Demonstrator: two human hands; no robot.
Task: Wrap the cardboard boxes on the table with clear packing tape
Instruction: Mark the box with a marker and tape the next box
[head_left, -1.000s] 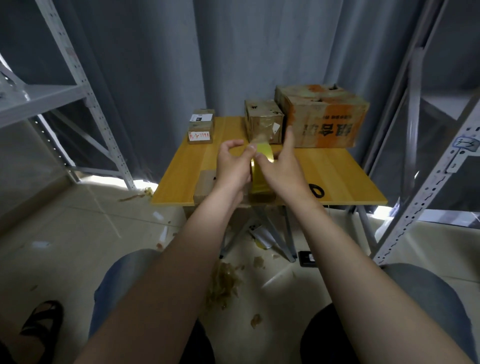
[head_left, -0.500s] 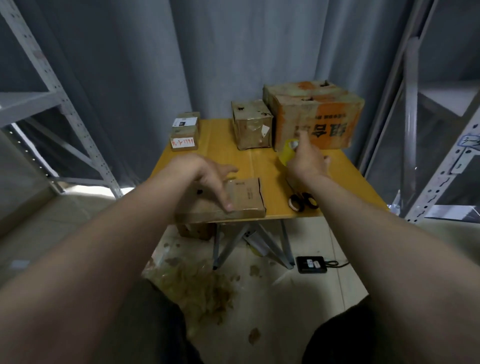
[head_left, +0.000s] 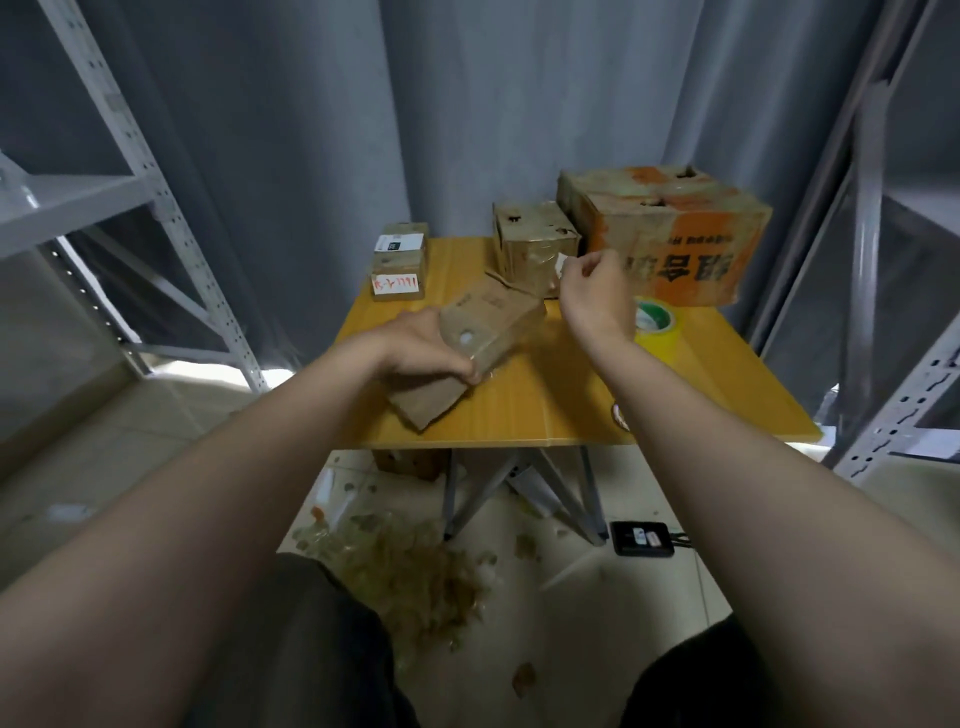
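gripping hand: left hand (head_left: 431, 353) curls round the near side of the box (head_left: 493, 322);
box: flat, tilted, over the front left of the table (head_left: 571, 410);
right hand (head_left: 592, 291): raised beyond the box, fingers curled; whether they pinch anything cannot be told; the two hands apart;
tape (head_left: 655, 326): roll lying flat on the table, just right of the right wrist;
behind: small box (head_left: 535, 244) at centre; large orange box (head_left: 670, 234) just beside it on the right; stacked boxes (head_left: 399, 262) at back left

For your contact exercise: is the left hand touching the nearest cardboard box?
Touching. Head view: the left hand grips the nearest cardboard box, fingers curled round it.
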